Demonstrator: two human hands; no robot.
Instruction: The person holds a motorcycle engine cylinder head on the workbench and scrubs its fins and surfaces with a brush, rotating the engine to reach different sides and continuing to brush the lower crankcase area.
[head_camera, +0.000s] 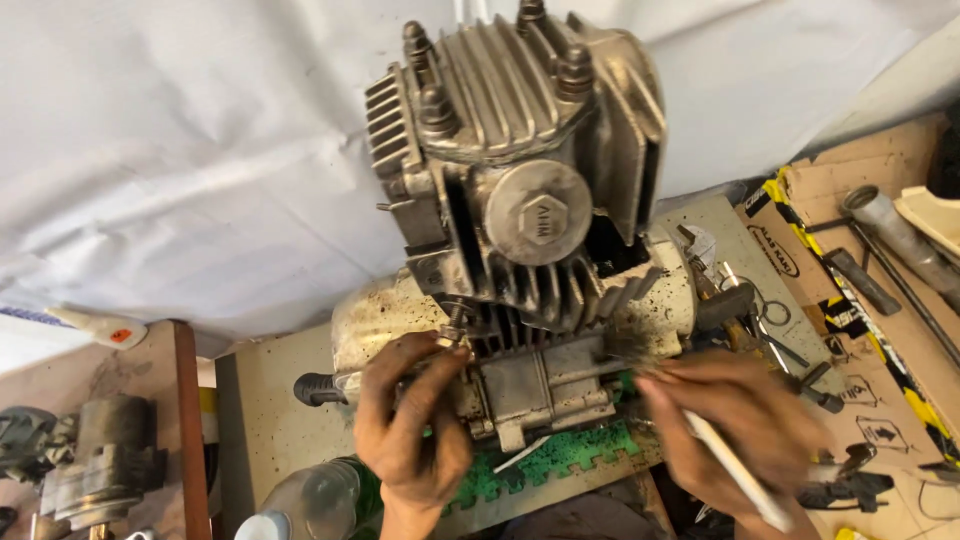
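A dirty grey motorcycle engine (520, 190) with cooling fins stands upright on a workbench, on a green foam mat (560, 462). My left hand (410, 425) rests against the engine's lower left side, its fingertips pinching a small nut or stud at the base of the cylinder. My right hand (725, 425) is at the lower right side and grips a thin white-handled brush (735, 470), whose tip reaches toward the fins. The brush tip is blurred.
A clear plastic bottle (315, 500) stands in front of the left hand. Another engine part (95, 465) sits on a wooden stand at the left. Cardboard (880, 300) at the right holds rods, wrenches and other tools. A white cloth (200, 150) hangs behind.
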